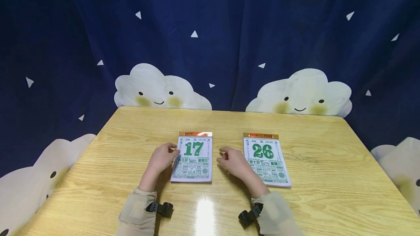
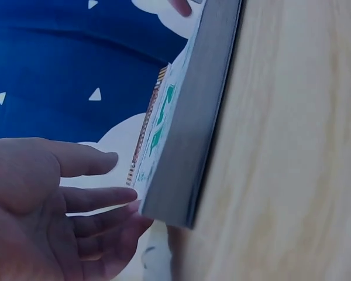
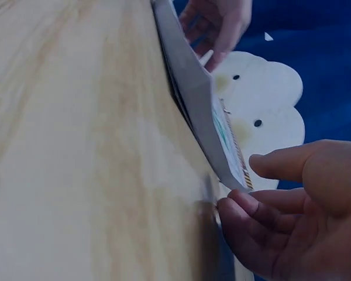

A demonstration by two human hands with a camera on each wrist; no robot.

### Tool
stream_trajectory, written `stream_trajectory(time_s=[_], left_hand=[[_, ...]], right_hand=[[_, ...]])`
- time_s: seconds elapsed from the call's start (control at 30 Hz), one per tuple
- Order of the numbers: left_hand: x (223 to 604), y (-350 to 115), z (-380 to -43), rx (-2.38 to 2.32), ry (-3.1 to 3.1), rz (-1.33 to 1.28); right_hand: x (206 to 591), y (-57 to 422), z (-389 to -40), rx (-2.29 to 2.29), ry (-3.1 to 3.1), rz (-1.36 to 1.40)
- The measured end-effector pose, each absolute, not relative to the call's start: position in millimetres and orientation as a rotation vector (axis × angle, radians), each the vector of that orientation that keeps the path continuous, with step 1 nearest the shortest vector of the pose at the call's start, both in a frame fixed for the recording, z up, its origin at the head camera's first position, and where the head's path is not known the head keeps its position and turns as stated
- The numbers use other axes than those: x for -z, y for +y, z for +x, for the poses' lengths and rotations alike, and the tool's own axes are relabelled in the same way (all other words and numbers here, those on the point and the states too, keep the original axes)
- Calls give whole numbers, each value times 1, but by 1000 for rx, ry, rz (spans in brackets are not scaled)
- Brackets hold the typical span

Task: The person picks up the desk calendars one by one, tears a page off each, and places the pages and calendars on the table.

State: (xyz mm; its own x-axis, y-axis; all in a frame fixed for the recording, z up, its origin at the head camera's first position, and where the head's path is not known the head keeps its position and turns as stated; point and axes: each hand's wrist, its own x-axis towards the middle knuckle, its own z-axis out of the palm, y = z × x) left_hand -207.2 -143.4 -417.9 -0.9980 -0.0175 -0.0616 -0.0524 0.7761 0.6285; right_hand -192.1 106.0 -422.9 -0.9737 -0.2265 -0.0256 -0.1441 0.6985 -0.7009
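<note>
Two tear-off calendars lie face up on the table. One [image 1: 191, 163], on the left, shows a green 17; the other [image 1: 267, 152], on the right, shows a green 26. My left hand [image 1: 162, 157] is at the left edge of the 17 calendar, its fingertips right at the pages. In the left wrist view, its relaxed fingers meet the side of the thick pad [image 2: 190, 129]. Between the calendars is my right hand [image 1: 234, 161], fingers loosely bent and holding nothing. Its forearm overlaps the lower left of the 26 calendar.
The pale wooden table [image 1: 328, 170] reaches back to a dark blue curtain [image 1: 216, 46] printed with white triangles and smiling clouds. Each sleeve carries a black wrist camera, such as the left one [image 1: 165, 209].
</note>
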Motion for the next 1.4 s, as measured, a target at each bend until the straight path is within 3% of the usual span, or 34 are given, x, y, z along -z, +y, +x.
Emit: stream_trajectory(time_s=[0.3, 0.7, 1.4], left_hand=[[416, -139, -205, -1041, 2823, -89], [423, -139, -204, -1192, 2772, -137], [422, -122, -204, -1719, 2606, -237]], right_hand=[[425, 95, -195, 926, 2880, -394], [426, 82, -194, 905, 2873, -296], [427, 80, -195, 1637, 2596, 244]])
